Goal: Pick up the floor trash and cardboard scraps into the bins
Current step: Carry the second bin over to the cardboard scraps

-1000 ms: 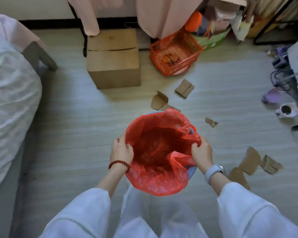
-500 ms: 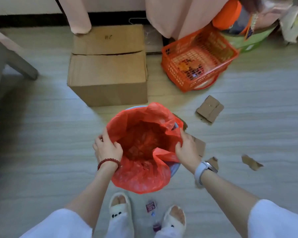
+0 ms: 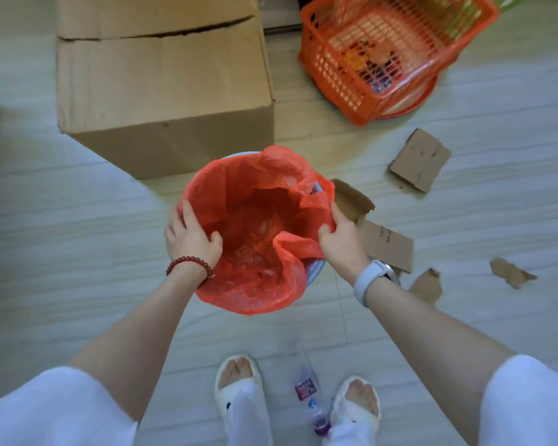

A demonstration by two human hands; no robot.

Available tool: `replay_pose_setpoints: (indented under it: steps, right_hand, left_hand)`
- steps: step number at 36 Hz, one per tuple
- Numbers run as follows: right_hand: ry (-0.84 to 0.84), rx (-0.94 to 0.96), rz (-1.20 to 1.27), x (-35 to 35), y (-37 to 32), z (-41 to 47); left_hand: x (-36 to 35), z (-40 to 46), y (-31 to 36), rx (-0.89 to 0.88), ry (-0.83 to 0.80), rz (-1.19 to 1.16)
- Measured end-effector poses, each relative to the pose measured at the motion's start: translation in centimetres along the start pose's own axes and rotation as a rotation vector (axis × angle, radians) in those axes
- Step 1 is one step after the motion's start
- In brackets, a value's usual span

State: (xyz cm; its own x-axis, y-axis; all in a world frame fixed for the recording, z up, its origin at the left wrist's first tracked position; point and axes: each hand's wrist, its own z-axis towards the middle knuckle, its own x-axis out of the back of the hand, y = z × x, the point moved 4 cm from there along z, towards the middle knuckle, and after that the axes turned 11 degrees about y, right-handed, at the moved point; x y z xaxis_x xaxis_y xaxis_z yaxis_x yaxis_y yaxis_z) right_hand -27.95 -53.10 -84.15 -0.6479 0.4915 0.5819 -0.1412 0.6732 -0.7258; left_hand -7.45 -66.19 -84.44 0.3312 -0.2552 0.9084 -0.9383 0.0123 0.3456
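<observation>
Cardboard scraps [image 3: 385, 244] beside red-lined bin [image 3: 314, 273], both hands' fingers [image 3: 213, 238] gripping its liner; big box [image 3: 165, 91] just behind.

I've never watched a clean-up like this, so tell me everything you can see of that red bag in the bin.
The thin, crinkled red plastic bag lines a pale blue round bin, mouth open, edges folded unevenly over the rim. The left hand and right hand each grip its rim on opposite sides. It looks empty and stands on the floor before a large cardboard box.

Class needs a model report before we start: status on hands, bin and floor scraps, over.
Left hand and right hand grip the red bag at the bin rim. Cardboard scraps and plastic bottle on floor. Nothing blocking.
</observation>
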Motion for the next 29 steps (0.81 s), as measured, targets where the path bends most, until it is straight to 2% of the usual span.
replay_pose_setpoints:
  steps: [4, 8, 10, 12, 16, 19, 21, 22, 26, 29]
  right_hand:
    - [-0.037, 0.023, -0.002, 1.6, 0.1, -2.4]
    - [-0.045, -0.171, -0.085, 5.0, 3.1, -6.4]
    - [-0.062, -0.269, -0.110, 6.7, 5.6, -8.5]
    - [-0.082, -0.345, -0.138, 8.2, 8.7, -10.4]
    - [-0.069, -0.450, -0.210, 10.3, 15.9, -12.7]
    - [-0.059, -0.502, -0.264, 10.7, 20.3, -13.2]
    - [-0.054, -0.526, -0.308, 9.9, 27.3, -13.3]
    - [-0.046, -0.518, -0.319, 9.6, 28.3, -12.8]
    - [0.070, -0.521, -0.327, 8.3, 34.5, -10.8]
    - [0.196, -0.533, -0.283, 7.4, 38.1, -8.3]
  left_hand:
    - [0.8, -3.2, 2.6, -0.141, 0.032, 0.057]
    - [1.4, -10.0, 6.4, -0.573, 0.045, -0.116]
    - [0.7, -14.4, 7.5, -0.767, -0.027, -0.225]
    - [-0.6, -18.7, 7.6, -0.877, -0.161, -0.231]
    - [-5.8, -23.8, 5.3, -1.020, -0.421, -0.061]
    - [-9.4, -23.8, 3.0, -0.965, -0.582, 0.077]
    - [-16.1, -25.3, 0.4, -0.947, -0.727, 0.241]
    - [-16.9, -24.7, -0.3, -0.967, -0.785, 0.329]
    - [-23.4, -24.9, -3.6, -1.217, -1.006, 0.765]
    - [-27.9, -24.6, -5.7, -1.457, -1.070, 0.966]
